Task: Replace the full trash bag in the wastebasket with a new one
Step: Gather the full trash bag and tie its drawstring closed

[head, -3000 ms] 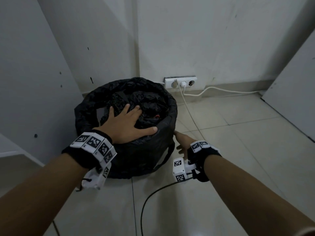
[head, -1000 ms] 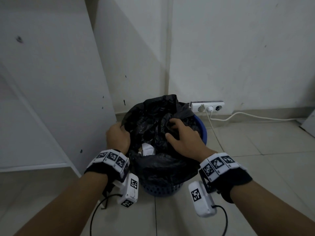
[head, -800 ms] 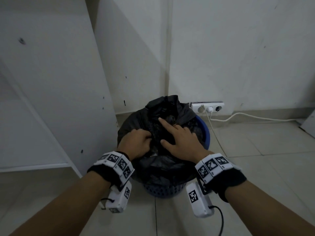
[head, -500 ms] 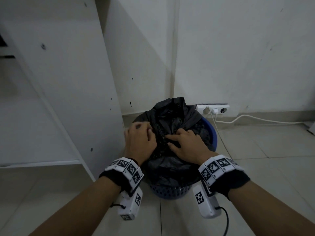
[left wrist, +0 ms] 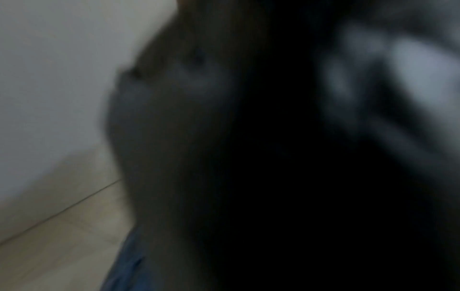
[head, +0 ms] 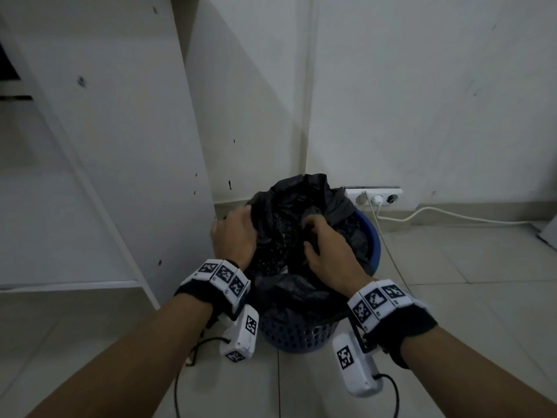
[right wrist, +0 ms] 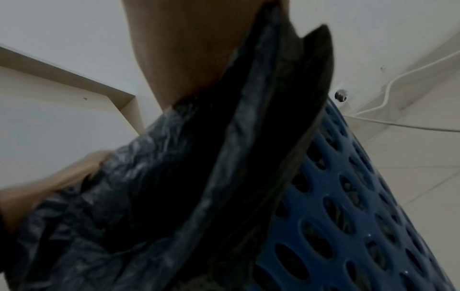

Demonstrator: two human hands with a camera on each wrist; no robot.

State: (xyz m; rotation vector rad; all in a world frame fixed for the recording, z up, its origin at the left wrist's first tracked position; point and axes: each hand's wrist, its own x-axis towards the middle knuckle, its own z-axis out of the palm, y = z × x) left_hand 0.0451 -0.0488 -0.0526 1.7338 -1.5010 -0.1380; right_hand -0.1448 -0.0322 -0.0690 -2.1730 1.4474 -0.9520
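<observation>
A full black trash bag (head: 289, 224) sits in a blue perforated wastebasket (head: 301, 336) on the tiled floor in a corner. Its top edges are gathered upward into a bunch. My left hand (head: 233, 233) grips the bag's left side with curled fingers. My right hand (head: 324, 239) pinches folds of plastic at the middle of the bunch. The right wrist view shows the black bag (right wrist: 174, 177) draped over the blue basket wall (right wrist: 348, 216). The left wrist view is dark and blurred, with only the dark bag (left wrist: 186, 137) close up.
A white cabinet side panel (head: 120, 146) stands close on the left of the basket. A wall socket strip (head: 373, 196) with a white cable (head: 452, 217) runs along the skirting on the right. Black wrist-camera cables (head: 180, 387) trail on the floor tiles near me.
The bag rim was pulled off the basket's edge, baring the blue rim, and gathered upward. Both hands moved from the sides to the middle of the bunch; the left now grips its left side.
</observation>
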